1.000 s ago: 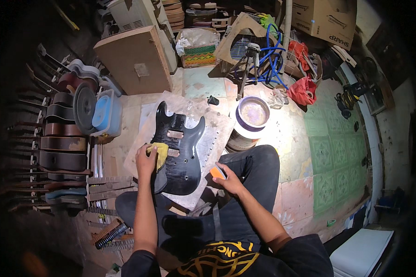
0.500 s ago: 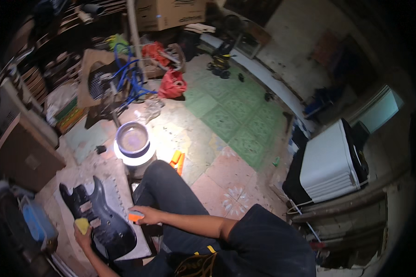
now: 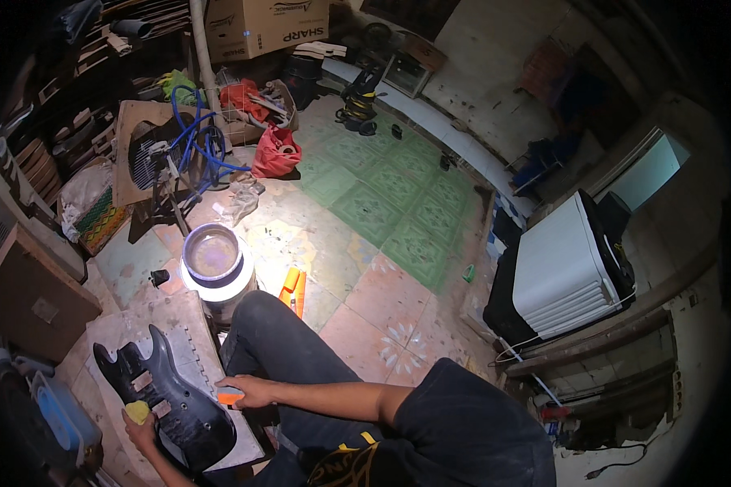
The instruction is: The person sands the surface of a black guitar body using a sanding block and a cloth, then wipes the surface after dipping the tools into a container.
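A black electric guitar body (image 3: 188, 406) lies on a pale board (image 3: 193, 325) at the lower left, its cutaway horns pointing away from me. Closed around a yellow sponge (image 3: 138, 411), my left hand (image 3: 141, 433) rests at the body's left edge. My right hand (image 3: 253, 390) grips an orange block (image 3: 230, 397) with a greyish top, beside the right edge of the board. Whether the block touches the board, I cannot tell. Bare pickup cavities and several holes show in the guitar body.
Beyond the board stands a purple basin (image 3: 211, 252) on a round white-topped stand. Orange-handled tools (image 3: 295, 288) lie on the tiles to its right. A blue container (image 3: 63, 412) sits at far left, a brown cabinet (image 3: 36, 296) behind it. A red bag (image 3: 276, 152) and blue hose (image 3: 188, 138) are farther off.
The whole view has shifted, so the basin and floor items appear farther left. Both hands keep their holds and stay close to the same places by the guitar body.
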Demonstrator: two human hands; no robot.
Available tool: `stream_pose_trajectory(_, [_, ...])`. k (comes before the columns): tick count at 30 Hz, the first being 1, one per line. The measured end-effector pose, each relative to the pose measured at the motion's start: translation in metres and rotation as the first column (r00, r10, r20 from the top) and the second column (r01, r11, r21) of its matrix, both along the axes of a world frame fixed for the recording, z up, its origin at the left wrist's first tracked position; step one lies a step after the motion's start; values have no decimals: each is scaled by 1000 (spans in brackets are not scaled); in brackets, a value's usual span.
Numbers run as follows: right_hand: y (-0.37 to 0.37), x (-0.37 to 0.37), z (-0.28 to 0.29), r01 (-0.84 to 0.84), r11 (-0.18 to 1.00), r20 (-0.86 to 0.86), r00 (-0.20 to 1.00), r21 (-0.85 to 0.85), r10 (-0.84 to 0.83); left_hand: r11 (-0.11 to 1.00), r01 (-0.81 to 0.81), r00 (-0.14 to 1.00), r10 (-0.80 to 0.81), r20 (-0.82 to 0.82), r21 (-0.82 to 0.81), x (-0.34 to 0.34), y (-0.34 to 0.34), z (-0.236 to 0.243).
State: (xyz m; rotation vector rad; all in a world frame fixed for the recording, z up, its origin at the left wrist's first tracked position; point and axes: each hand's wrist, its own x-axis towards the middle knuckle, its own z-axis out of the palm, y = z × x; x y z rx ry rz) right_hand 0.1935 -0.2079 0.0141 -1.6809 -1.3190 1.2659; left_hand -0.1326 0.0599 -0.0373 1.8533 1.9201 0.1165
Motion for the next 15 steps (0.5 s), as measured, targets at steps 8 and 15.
stream_pose_trajectory(8, [-13, 2, -9, -1, 1000, 29, 1000, -12, 1, 999, -13, 997, 16, -82, 32, 22, -25, 18])
stream_pose_trajectory(15, [5, 7, -12, 25, 995, 5, 1000, 92, -25, 970, -48, 998, 38, 47, 240, -7, -18, -8])
